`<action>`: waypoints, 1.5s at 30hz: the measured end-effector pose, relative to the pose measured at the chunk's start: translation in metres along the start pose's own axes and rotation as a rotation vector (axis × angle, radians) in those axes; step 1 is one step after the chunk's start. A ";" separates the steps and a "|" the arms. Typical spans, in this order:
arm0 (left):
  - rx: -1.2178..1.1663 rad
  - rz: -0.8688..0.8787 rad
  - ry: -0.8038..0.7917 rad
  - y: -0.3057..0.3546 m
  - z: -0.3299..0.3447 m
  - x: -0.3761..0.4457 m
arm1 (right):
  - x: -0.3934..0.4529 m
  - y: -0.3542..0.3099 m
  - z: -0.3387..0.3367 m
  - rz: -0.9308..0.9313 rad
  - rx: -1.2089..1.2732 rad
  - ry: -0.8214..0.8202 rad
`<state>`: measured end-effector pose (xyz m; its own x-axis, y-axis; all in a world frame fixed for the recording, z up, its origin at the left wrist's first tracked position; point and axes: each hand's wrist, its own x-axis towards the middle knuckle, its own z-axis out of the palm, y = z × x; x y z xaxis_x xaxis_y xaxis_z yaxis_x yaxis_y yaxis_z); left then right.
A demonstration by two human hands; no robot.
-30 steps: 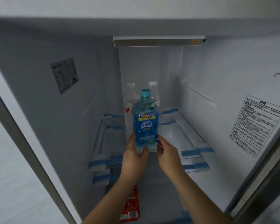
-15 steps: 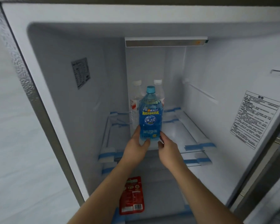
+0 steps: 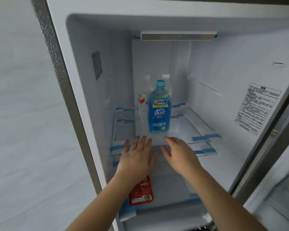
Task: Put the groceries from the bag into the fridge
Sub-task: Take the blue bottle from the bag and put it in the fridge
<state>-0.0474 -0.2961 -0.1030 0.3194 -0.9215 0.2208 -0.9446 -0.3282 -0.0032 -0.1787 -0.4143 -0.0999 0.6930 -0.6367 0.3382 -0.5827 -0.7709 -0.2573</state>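
Your left hand (image 3: 137,157) and right hand (image 3: 178,154) hover with fingers spread and relaxed, holding nothing, just short of the glass shelf's (image 3: 187,130) front edge. The blue bottle (image 3: 158,110) stands upright just beyond your fingertips, near that edge, two clear bottles (image 3: 144,97) behind it. Bare shelf lies to either side; a red packet (image 3: 141,192) rests below your left wrist.
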 end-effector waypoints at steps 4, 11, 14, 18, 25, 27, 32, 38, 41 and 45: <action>0.021 0.042 0.078 -0.006 -0.002 -0.020 | -0.026 -0.005 0.004 -0.015 -0.158 0.046; 0.013 0.121 0.129 -0.004 0.008 -0.057 | -0.080 -0.020 0.009 0.053 -0.215 0.007; -0.006 0.128 0.106 0.002 0.012 -0.068 | -0.098 -0.023 0.005 0.060 -0.240 -0.015; -0.005 0.130 0.113 0.012 0.011 -0.083 | -0.113 -0.022 -0.005 0.074 -0.261 -0.021; 0.030 0.127 0.173 0.041 -0.008 -0.118 | -0.155 -0.022 -0.031 0.043 -0.261 0.007; -0.001 0.142 0.198 0.055 -0.014 -0.132 | -0.173 -0.019 -0.037 0.044 -0.254 0.012; 0.023 0.081 0.201 0.088 -0.020 -0.171 | -0.214 -0.006 -0.053 0.035 -0.213 0.036; 0.057 0.028 0.126 0.114 -0.020 -0.227 | -0.256 -0.010 -0.059 0.009 -0.182 0.009; 0.076 0.014 0.121 0.117 -0.023 -0.249 | -0.276 -0.017 -0.060 -0.006 -0.190 0.008; 0.085 0.006 0.126 0.119 -0.031 -0.274 | -0.302 -0.030 -0.063 -0.006 -0.211 0.017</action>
<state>-0.2497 -0.0759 -0.1339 0.2970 -0.8920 0.3409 -0.9350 -0.3441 -0.0858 -0.3969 -0.1974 -0.1371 0.6904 -0.6305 0.3546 -0.6559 -0.7524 -0.0608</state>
